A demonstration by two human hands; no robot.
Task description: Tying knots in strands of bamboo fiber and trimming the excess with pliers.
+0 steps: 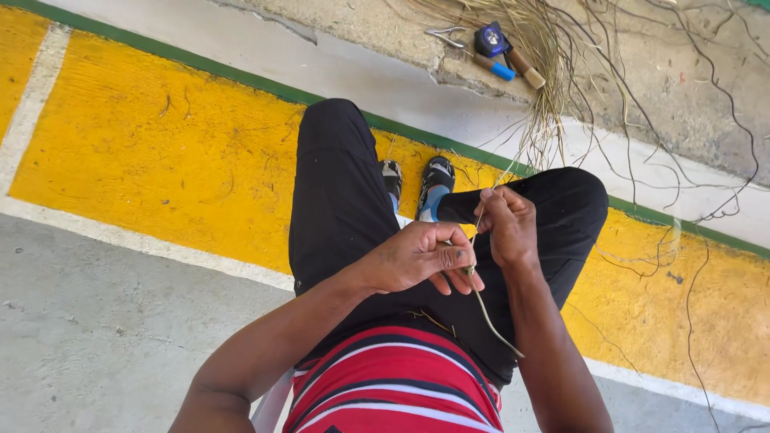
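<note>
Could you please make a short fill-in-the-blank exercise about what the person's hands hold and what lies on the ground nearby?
1. Both hands, the left hand and the right hand, pinch one thin dry straw-coloured ____.
2. The loose bundle of dry fibres lies on the grey ____ ledge.
3. The wide painted floor band is ____.

Missing words: fibre strand; concrete; yellow

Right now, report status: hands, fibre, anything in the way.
Left hand pinching the thin straw-coloured fibre strand. Right hand in a grip on it higher up. Nothing between hands; dry fibre bundle ahead by the feet.
</note>
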